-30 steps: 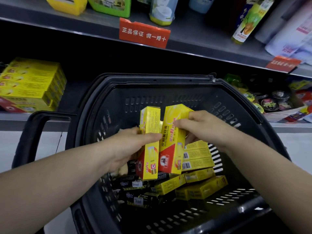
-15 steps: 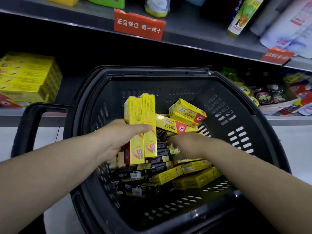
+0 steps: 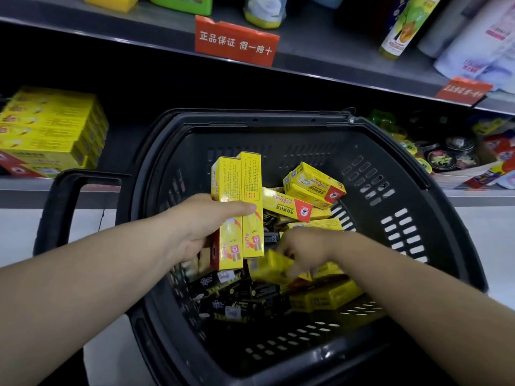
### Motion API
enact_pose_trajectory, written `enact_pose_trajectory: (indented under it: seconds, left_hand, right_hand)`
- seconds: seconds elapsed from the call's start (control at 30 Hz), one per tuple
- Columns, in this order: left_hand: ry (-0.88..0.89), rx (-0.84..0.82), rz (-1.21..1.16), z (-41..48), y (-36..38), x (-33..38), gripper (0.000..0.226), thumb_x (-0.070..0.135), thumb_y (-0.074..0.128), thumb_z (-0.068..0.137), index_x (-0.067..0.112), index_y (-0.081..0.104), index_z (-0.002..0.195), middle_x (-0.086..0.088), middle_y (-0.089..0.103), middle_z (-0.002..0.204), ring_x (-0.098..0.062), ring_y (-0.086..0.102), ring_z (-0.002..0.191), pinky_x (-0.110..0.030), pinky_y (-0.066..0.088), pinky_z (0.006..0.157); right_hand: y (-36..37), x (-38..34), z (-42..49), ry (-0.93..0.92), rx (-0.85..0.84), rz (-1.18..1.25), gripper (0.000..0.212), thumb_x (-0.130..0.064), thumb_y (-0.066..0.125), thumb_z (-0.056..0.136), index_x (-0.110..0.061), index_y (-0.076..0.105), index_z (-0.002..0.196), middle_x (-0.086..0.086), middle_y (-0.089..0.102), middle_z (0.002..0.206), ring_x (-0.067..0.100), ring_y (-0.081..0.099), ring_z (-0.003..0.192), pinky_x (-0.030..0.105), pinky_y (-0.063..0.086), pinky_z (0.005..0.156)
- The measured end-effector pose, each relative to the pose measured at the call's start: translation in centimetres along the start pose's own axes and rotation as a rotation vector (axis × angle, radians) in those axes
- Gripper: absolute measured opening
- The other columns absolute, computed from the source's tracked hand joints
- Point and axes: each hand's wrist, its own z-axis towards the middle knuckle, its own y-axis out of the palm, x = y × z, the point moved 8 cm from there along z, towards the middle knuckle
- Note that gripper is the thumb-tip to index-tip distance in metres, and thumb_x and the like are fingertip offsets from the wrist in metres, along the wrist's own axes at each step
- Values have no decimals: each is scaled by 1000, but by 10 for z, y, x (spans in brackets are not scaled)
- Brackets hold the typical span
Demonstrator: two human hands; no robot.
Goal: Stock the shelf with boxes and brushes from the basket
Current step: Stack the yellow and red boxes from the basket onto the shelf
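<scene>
Two slim yellow boxes (image 3: 239,207) stand upright in the left hand (image 3: 195,227), gripped.
The right hand (image 3: 303,252) clutches a blurred box (image 3: 269,267) inside the black basket (image 3: 418,218) of yellow and black cartons (image 3: 237,305).

Dim shelf recess, motion-blurred right hand (image 3: 303,253)

Head view — close, looking down into the basket (image 3: 278,140); shelf (image 3: 320,62) beyond

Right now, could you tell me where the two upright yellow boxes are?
In the head view, the left hand grips the two yellow boxes side by side over the basket, left of centre.
</scene>
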Motion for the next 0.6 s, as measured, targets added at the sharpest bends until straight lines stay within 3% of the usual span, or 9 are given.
enact_pose_trajectory:
  seconds: [0.1,0.2,0.27,0.33,0.4,0.5,0.6]
  left_hand:
    - [14,19,-13,1,-5,3,70,36,81,66,14,55,127,-7,57,131,-28,48,124,-49,34,108]
    - [30,12,-14,-4,-7,8,93,44,84,59,14,44,137,-6,49,141,-27,42,131,-49,32,110]
    - [46,-17,5,-12,-5,15,101,49,85,49,16,46,136,-5,52,137,-27,45,128,-49,34,109]
    - [67,-47,-2,-17,-5,22,89,51,83,49,20,56,127,-4,63,124,-26,55,118,-49,38,105]
    - [88,-48,-48,-22,-11,30,57,45,81,62,21,66,111,-3,72,106,-26,63,106,-50,40,103]
    - [116,-11,-65,-31,-29,47,40,42,75,71,20,69,103,-2,75,96,-25,67,99,-48,44,100]
    - [137,-6,-83,-43,-55,63,35,38,74,68,18,70,96,-4,76,88,-22,72,84,-40,54,83]
  right_hand:
    - [-63,16,-26,34,342,301,30,-43,63,82,-17,57,70,-4,56,68,10,53,62,30,40,55]
    - [-90,17,-46,-23,493,895,17,-35,59,87,-19,64,83,-3,71,80,12,67,79,36,53,78]
    - [-101,4,-49,-85,575,1107,18,-32,59,88,-16,65,83,1,73,83,18,69,82,39,52,84]
    - [-110,-12,-47,-108,658,1169,28,-38,63,85,-12,61,75,1,70,72,17,67,72,40,50,81]
    - [-122,-28,-47,-120,703,1199,35,-44,64,82,-10,55,80,5,61,68,22,61,71,45,48,81]
    - [-146,-42,-48,-139,744,1264,36,-43,61,86,-9,51,92,13,62,84,30,62,81,49,49,86]
    - [-169,-60,-42,-188,633,1392,33,-34,51,92,-18,48,121,13,66,109,30,67,91,45,56,80]
